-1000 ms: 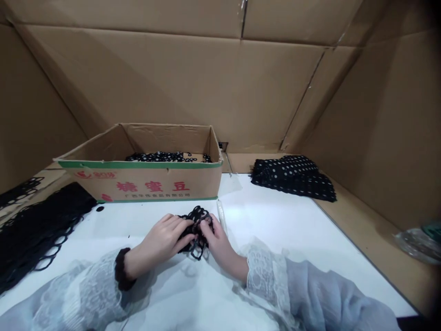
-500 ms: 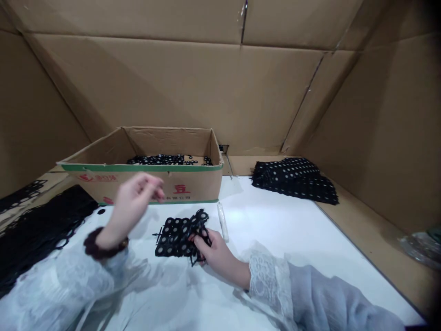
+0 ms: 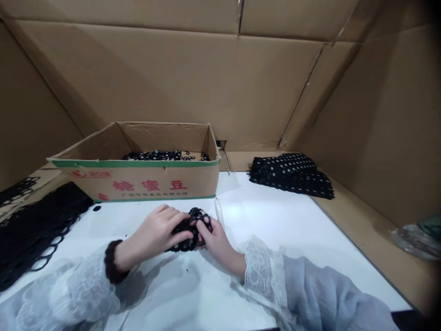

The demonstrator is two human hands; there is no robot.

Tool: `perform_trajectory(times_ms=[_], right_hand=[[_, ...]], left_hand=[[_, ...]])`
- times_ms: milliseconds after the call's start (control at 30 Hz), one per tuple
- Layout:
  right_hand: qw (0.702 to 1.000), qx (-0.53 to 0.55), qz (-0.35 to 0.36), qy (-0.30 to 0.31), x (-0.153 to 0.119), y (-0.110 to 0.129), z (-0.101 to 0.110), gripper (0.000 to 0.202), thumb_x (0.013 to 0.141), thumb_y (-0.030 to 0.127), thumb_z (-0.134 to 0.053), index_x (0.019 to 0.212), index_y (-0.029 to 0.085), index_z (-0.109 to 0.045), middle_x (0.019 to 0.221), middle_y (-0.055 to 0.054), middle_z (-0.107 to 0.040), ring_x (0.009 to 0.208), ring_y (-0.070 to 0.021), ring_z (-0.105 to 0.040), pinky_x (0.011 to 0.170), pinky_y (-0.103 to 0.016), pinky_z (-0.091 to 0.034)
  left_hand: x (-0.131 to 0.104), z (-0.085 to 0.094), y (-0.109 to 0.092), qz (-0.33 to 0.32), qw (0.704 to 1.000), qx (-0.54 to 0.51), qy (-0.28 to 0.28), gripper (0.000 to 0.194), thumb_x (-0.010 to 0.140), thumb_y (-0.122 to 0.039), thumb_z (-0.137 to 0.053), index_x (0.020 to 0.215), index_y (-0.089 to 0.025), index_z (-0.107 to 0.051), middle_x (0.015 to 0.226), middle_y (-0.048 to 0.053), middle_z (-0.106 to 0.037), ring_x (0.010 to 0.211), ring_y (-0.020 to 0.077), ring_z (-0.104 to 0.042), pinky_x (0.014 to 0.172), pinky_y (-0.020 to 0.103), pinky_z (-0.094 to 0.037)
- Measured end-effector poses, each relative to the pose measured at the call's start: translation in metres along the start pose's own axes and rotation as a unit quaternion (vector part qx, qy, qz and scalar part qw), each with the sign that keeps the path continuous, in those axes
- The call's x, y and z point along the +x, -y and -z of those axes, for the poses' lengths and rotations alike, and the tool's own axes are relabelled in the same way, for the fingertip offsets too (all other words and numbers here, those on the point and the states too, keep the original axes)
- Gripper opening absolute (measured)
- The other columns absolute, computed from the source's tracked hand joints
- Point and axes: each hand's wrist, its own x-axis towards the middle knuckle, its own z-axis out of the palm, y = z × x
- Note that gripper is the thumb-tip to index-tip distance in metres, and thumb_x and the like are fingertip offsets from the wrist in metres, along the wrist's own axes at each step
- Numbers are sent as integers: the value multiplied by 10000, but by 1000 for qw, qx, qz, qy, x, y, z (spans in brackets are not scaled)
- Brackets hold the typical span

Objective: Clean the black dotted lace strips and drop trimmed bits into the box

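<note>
Between my two hands is a bunched piece of black sheet dotted with light round spots (image 3: 188,243), just above the white tabletop. My left hand (image 3: 157,231) lies over its left part, fingers curled round it and thumb along the near side. At the right end my right hand (image 3: 216,239) pinches the crumpled edge between thumb and fingers. Much of the piece is hidden under the fingers.
Behind my hands stands an open cardboard box (image 3: 138,184) with small black rings inside. A folded black dotted sheet (image 3: 291,175) lies at the back right. Black perforated material (image 3: 37,230) covers the left side. A clear plastic strip (image 3: 219,211) lies near the box.
My left hand has come down and right from in front of the box onto the black dotted piece. The piece, flat on its left side before, is now bunched. My right hand keeps its grip.
</note>
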Motion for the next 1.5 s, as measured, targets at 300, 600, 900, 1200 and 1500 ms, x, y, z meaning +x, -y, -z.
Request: perform_trajectory(times_ms=[300,600,900,1200,1500], right_hand=[[997,-34,13,69,-8,2,0,265,823,437,-473,860,174,-465,559,63,-403,457,-69,-401,430,-211,-429],[996,-28,-21,77,-7,1,-1,276,825,407,-472,951,163,-500,563,62,-417,434,-71,-420,416,-216,-432],[995,5,-48,86,-8,1,1,278,814,425,-486,863,156,-535,535,64,-431,407,-56,-426,405,-194,-412],[999,33,-40,13,1,4,1,377,775,513,-503,774,138,-542,471,63,-437,341,-66,-444,330,-186,-370],[997,34,-65,31,0,1,0,429,748,576,-498,745,148,-467,580,55,-471,342,-59,-482,308,-190,-385]], left_hand=[[1,4,15,222,897,-365,112,258,802,-409,-519,858,-191,-646,868,40,-688,806,191,-635,723,289,-494],[-8,7,10,138,982,-84,-94,230,885,-256,-376,958,-198,-587,910,51,-646,849,174,-598,781,301,-467],[67,102,99,190,920,192,-286,474,919,-398,-266,1068,-52,-553,1051,71,-596,1037,172,-537,820,353,-402],[18,31,18,-59,983,128,-119,240,851,-351,-488,956,-169,-603,842,56,-646,830,193,-571,768,340,-416],[-14,-9,6,-105,990,79,-48,249,864,-212,-476,1098,-139,-517,864,65,-635,794,177,-552,744,327,-405]])
